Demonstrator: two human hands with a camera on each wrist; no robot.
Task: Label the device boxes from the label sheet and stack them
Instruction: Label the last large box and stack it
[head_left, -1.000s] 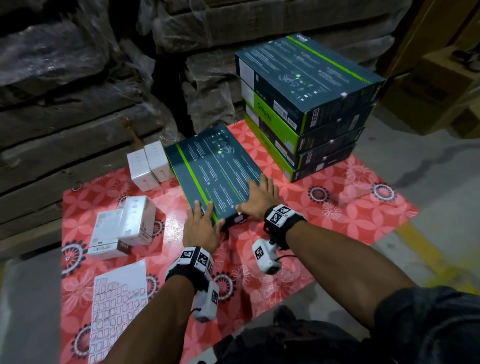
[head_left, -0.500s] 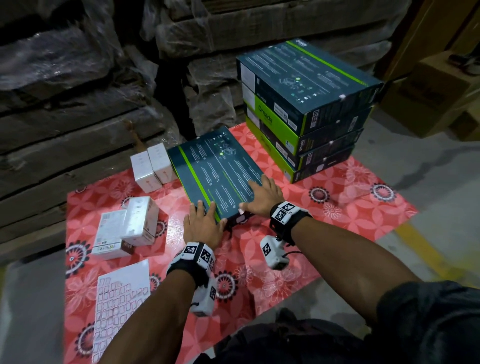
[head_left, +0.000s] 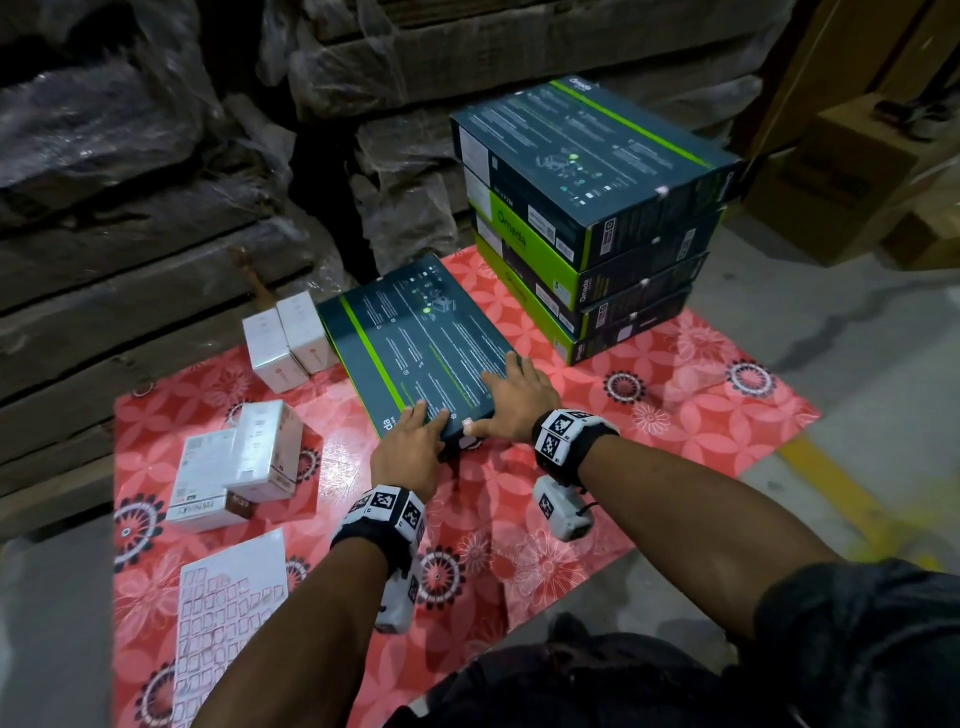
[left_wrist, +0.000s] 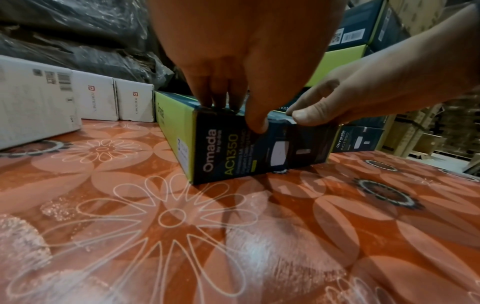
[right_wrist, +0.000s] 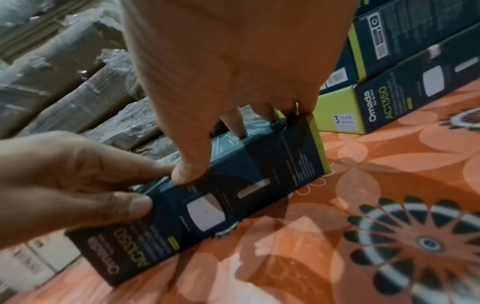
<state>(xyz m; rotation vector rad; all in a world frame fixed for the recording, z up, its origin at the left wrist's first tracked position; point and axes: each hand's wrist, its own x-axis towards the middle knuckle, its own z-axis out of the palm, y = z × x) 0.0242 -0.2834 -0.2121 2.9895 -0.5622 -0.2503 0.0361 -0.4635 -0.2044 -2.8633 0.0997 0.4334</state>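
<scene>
Two hands on the flat device box (head_left: 415, 343), near edge, on red floral mat (head_left: 675, 405). Head view: left hand (head_left: 408, 452) and right hand (head_left: 514, 400) fingers on top. Wrist views: both thumbs press front face, gripping box. Stack (head_left: 592, 218) just beyond, label sheet (head_left: 228, 623) at near left.

You have the flat device box (head_left: 415, 343) lying at the frame's centre on the floor mat (head_left: 675, 415). Upper right of it stands the stack of device boxes (head_left: 597, 218), on the mat's far edge. Just left of the flat box sit two small boxes (head_left: 288, 340) side by side. Lower left of those, another small box leans on a second (head_left: 239, 467). The label sheet (head_left: 228, 618) lies at lower left. Your hands, left (head_left: 408, 457) and right (head_left: 514, 400), rest on the flat box's near end.
</scene>
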